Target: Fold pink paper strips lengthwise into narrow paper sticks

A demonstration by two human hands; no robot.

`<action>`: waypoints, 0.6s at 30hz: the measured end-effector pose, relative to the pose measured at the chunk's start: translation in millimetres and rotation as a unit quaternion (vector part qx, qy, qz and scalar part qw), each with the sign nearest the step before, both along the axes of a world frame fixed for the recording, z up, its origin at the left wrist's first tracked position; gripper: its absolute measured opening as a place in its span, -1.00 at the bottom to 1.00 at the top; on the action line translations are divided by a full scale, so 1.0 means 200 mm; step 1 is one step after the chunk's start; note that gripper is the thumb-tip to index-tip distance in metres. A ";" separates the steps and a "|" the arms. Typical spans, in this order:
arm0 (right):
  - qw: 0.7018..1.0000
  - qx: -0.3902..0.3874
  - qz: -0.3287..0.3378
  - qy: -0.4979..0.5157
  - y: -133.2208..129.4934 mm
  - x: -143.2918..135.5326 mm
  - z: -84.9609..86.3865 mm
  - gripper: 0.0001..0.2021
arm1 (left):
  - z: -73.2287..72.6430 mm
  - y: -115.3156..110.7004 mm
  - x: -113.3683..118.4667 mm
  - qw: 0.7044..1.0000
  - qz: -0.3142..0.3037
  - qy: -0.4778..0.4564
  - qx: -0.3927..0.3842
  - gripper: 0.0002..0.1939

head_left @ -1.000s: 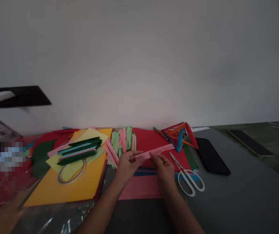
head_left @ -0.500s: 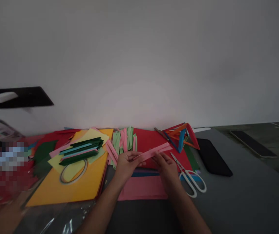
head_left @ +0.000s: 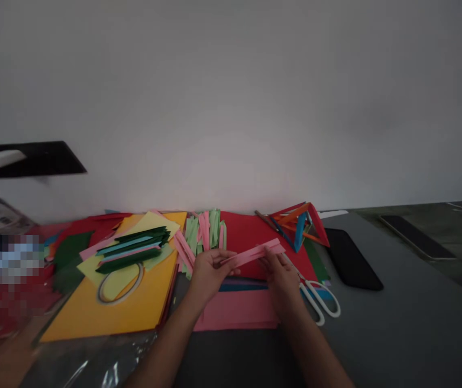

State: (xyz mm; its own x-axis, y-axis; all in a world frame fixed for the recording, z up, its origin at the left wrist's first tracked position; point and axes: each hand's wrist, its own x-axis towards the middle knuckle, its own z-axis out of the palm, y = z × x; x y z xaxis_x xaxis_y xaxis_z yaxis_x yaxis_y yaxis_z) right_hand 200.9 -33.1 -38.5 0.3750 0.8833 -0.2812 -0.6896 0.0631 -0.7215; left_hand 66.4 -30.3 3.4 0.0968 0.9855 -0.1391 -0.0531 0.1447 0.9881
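A folded pink paper strip (head_left: 255, 253) stretches between my two hands, its right end a little higher. My left hand (head_left: 211, 269) pinches the left end between thumb and fingers. Near the right end, my right hand (head_left: 280, 272) grips the strip's lower edge. Pink paper sheets (head_left: 236, 310) lie on the table below the hands, with blue paper showing behind them. Behind my left hand is a pile of green and pink paper strips (head_left: 204, 231). White-handled scissors (head_left: 319, 302) lie just right of my right hand, their blades partly hidden by it.
Yellow sheets (head_left: 133, 318) at left carry a tape roll (head_left: 101, 293) and folded dark green strips (head_left: 133, 253). Red paper (head_left: 241, 226) lies behind the hands. A colourful paper frame (head_left: 301, 226) stands back right, near a black phone-like slab (head_left: 352, 264). A wall rises behind.
My right hand has shifted slightly right along the strip and now covers more of the scissors' blades. The left hand keeps its pinch. The view has moved very slightly.
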 end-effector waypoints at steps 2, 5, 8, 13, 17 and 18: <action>1.000 0.000 -0.006 -0.010 0.00 0.01 0.00 -0.77 | 0.00 0.00 0.00 1.000 0.001 0.005 0.010 -0.75; 1.000 -0.006 -0.022 -0.010 0.00 0.02 0.00 -0.77 | 0.01 0.00 0.00 1.000 -0.007 0.004 0.011 -0.75; 1.000 0.004 -0.012 0.013 0.01 0.02 0.00 -0.73 | 0.00 0.01 -0.02 1.000 -0.010 -0.004 -0.001 -0.72; 0.998 0.008 0.057 -0.007 0.00 -0.01 0.01 -0.65 | -0.01 0.02 -0.04 0.999 0.017 -0.013 -0.027 -0.69; 0.997 -0.021 0.055 -0.041 0.00 -0.02 0.00 -0.65 | 0.00 0.01 -0.04 1.000 0.000 -0.011 -0.029 -0.70; 0.997 -0.027 0.053 -0.046 0.00 -0.02 0.00 -0.66 | 0.00 0.01 -0.03 1.000 -0.007 -0.008 -0.024 -0.70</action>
